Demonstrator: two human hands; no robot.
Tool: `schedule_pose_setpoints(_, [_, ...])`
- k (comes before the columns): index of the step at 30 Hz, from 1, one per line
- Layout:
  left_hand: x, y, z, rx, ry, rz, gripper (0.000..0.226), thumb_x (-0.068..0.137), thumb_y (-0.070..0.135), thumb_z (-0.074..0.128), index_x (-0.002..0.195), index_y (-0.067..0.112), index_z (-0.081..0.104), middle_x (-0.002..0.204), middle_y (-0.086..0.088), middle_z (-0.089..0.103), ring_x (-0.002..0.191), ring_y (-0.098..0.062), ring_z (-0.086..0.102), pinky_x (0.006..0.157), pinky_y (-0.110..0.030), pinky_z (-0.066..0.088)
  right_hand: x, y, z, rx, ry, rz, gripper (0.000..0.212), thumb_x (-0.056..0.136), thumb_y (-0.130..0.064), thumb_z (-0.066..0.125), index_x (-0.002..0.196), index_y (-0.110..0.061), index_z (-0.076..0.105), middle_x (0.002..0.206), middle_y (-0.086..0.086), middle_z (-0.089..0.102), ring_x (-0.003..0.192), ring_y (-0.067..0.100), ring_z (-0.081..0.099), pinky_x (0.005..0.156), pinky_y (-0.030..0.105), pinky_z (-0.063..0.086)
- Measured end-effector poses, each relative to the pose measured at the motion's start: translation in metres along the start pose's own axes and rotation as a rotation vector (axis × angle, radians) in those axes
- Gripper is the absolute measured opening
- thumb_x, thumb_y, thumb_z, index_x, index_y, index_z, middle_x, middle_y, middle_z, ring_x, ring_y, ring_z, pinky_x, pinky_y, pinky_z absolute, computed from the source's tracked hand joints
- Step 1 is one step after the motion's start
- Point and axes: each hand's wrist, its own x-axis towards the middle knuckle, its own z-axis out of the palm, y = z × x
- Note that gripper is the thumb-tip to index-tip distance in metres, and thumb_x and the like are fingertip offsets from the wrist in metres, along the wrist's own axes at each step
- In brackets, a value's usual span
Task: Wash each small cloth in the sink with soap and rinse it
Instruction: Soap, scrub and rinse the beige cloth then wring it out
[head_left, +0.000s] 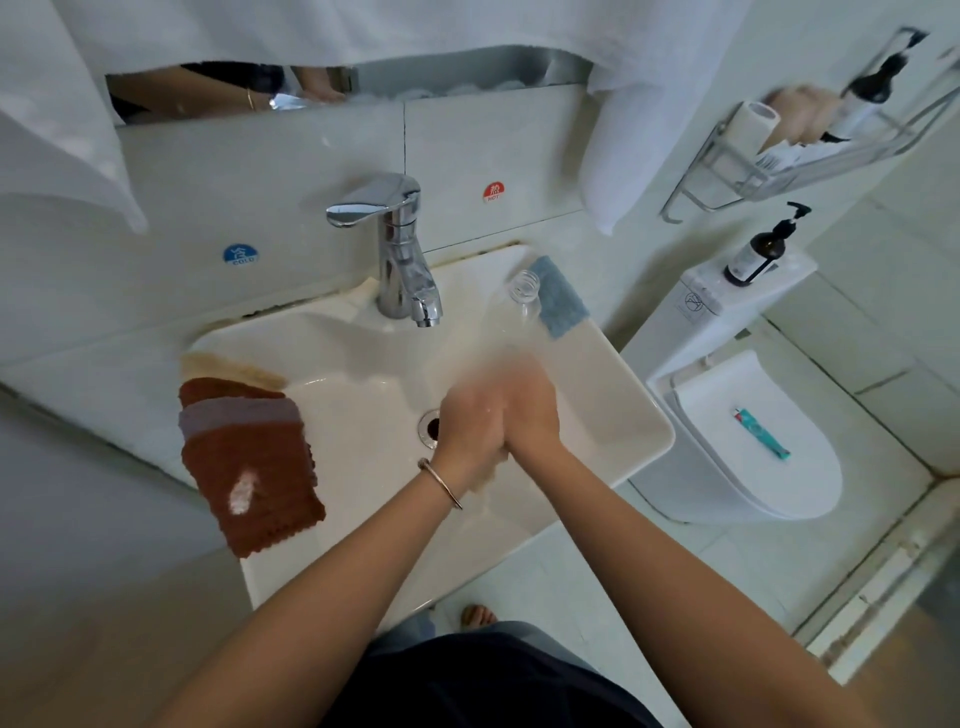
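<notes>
My left hand (467, 423) and my right hand (532, 410) are pressed together over the white sink (363, 384), just right of the drain (429, 427). Both are motion-blurred. A small pale cloth (488, 475) pokes out below the palms, squeezed between them. A stack of brown cloths (249, 467) with a grey and a beige one hangs over the sink's left rim; the top brown one has a white soapy spot. A blue cloth (561, 304) lies on the back right rim. No water runs from the chrome faucet (400, 249).
A clear open plastic bottle (524, 299) stands on the rim by the blue cloth. A toilet (748, 431) with a tube on its lid is at the right, a dark pump bottle (758, 254) on its tank. A wire shelf (779, 150) and white towels hang above.
</notes>
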Motion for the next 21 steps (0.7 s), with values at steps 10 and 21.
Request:
schedule_pose_setpoints(10, [0.013,0.012,-0.009,-0.123,0.043,0.032,0.030,0.097,0.021,0.049,0.067,0.017,0.044,0.065,0.002,0.051,0.062,-0.013,0.046,0.067,-0.031,0.040,-0.013,-0.014,-0.007,-0.024,0.011,-0.158,0.029,0.099,-0.038,0.036,0.081,-0.016,0.035,0.075,0.013,0.059,0.074,0.033,0.054,0.064,0.042,0.039])
schedule_pose_setpoints(21, [-0.005,0.028,-0.014,-0.164,0.136,0.096,0.035,0.097,0.024,0.052,0.067,0.019,0.037,0.057,0.011,0.043,0.050,0.001,0.038,0.058,-0.025,0.037,-0.031,-0.007,-0.014,-0.004,-0.014,-0.315,0.030,0.098,-0.043,0.034,0.082,-0.017,0.035,0.067,0.009,0.056,0.064,0.032,0.053,0.059,0.043,0.038])
